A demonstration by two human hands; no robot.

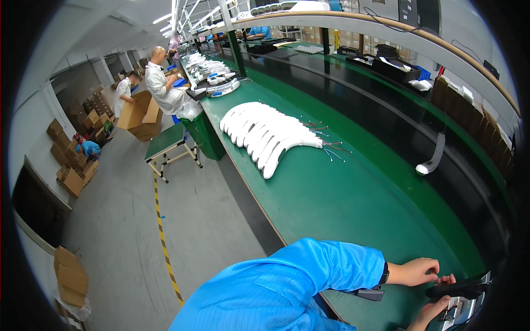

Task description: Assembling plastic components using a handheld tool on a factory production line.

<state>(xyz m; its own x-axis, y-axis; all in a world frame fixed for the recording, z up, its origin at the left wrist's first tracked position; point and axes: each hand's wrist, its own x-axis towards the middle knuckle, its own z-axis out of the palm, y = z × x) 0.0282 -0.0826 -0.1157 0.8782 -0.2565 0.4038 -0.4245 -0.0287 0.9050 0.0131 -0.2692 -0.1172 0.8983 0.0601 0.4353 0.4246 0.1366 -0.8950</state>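
At the bench's lower right, my left hand (415,272) reaches in from a blue sleeve with a black band at the wrist. Its fingers are curled in a pinch, and what they hold, if anything, is too small to make out. Just below it, my right hand (433,312) grips a black elongated part (462,288), with fingers showing on both sides of it. The part lies over a silvery metal fixture (456,310) at the picture's edge. A dark flat object (369,294) lies under my left forearm.
A row of white curved handle-like housings (259,132) with thin wires lies on the green bench (331,193). Another curved piece (432,160) rests on the black conveyor belt. Dark bins (395,69) stand beyond. A person in white (160,80) works farther up, near a green stool (168,140).
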